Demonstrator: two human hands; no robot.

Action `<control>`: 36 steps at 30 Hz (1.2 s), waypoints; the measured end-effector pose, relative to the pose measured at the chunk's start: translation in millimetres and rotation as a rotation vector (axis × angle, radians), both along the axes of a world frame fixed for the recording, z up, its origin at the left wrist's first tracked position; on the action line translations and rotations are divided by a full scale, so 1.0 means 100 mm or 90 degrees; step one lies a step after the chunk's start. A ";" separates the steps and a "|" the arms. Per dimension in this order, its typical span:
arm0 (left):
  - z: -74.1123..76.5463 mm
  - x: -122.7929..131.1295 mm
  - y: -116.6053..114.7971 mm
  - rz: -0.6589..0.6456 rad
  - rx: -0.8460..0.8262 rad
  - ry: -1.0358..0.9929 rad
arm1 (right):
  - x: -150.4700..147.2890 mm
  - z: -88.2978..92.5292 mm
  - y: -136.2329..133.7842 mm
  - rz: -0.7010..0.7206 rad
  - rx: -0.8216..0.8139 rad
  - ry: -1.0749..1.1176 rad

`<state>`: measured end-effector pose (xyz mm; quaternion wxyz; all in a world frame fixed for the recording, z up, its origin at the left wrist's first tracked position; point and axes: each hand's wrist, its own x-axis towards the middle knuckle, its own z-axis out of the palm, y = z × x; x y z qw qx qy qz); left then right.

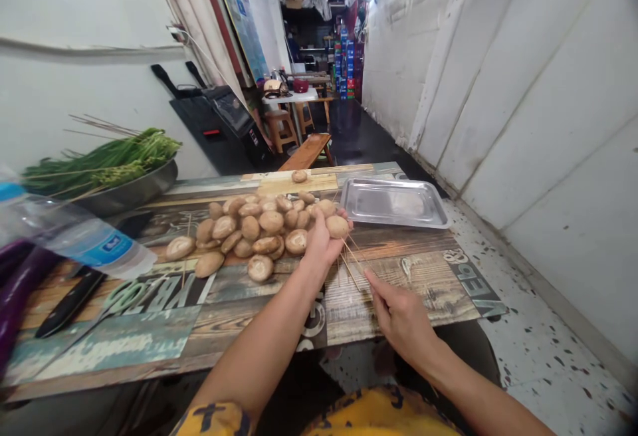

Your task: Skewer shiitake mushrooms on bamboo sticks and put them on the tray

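Observation:
My left hand (323, 240) is closed around a brown mushroom (337, 226), just right of a large pile of mushrooms (272, 222) on the table. My right hand (393, 303) pinches the near end of a thin wooden skewer (355, 258), which slants up and left to the held mushroom. Whether its tip has entered the mushroom is hidden by the fingers. Several more skewers (343, 270) lie on the table beneath the two hands. A shallow metal tray (396, 220) stands beyond them to the right.
On the left lie a water bottle (94, 240), a black-handled knife (70, 303), green-handled scissors (122, 295) and purple eggplants (22, 290). A metal bowl (144, 183) of leafy greens is behind them. One mushroom (299, 176) sits alone at the far edge. White walls flank the table.

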<state>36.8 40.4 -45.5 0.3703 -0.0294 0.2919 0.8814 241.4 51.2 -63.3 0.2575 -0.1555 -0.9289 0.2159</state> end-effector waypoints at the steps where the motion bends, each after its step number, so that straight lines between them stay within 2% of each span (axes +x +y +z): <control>1: 0.00 0.01 0.00 0.006 -0.006 0.006 | -0.01 0.00 0.00 -0.001 0.003 0.005; 15: 0.01 0.05 0.00 0.009 -0.017 0.033 | -0.08 0.03 0.02 -0.023 0.071 -0.043; 21: 0.02 0.10 0.00 0.013 -0.013 0.060 | -0.11 0.03 0.01 -0.033 0.129 -0.066; 28: 0.01 0.11 0.00 0.024 -0.014 0.061 | -0.14 0.08 -0.02 -0.061 0.188 -0.156; 36: 0.03 0.14 0.00 0.030 -0.030 0.058 | -0.21 0.21 -0.05 -0.072 0.178 -0.249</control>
